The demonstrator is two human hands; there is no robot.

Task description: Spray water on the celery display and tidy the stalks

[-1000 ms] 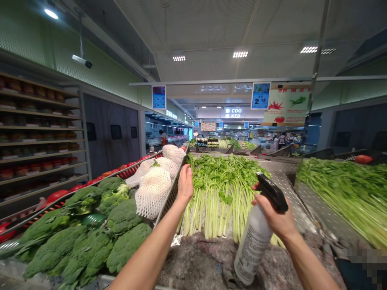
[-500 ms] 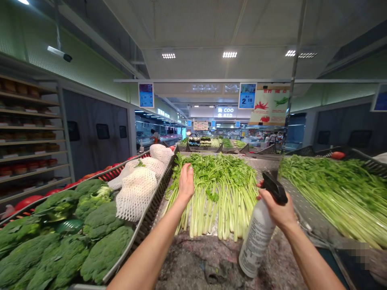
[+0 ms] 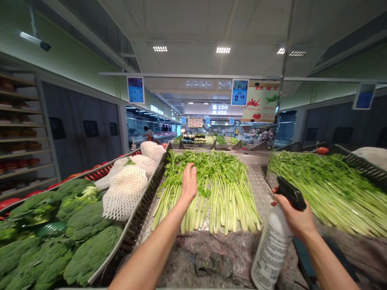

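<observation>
A bed of leafy celery [image 3: 211, 189] lies in the middle, leaves toward the back and pale stalks toward me. Over its left part is my left hand [image 3: 189, 183], fingers stretched out and nothing in them; whether it touches the leaves I cannot tell. My right hand [image 3: 294, 213] grips a white spray bottle [image 3: 272, 245] by the neck, just below its black trigger head [image 3: 292, 193]. The bottle leans a little, to the right of the celery and in front of the metal display surface [image 3: 256, 173].
On the left, a black crate [image 3: 145, 197] holds broccoli [image 3: 87, 219] and white foam-netted produce [image 3: 125, 191]. A grey, crumpled cloth [image 3: 217, 257] covers the front edge. A mirror-like panel [image 3: 326, 193] on the right reflects celery. Price signs [image 3: 240, 92] hang overhead.
My right hand has moved right and slightly down with the spray bottle, away from the celery. My left hand sits slightly farther right over the leaves. The whole view has shifted a little.
</observation>
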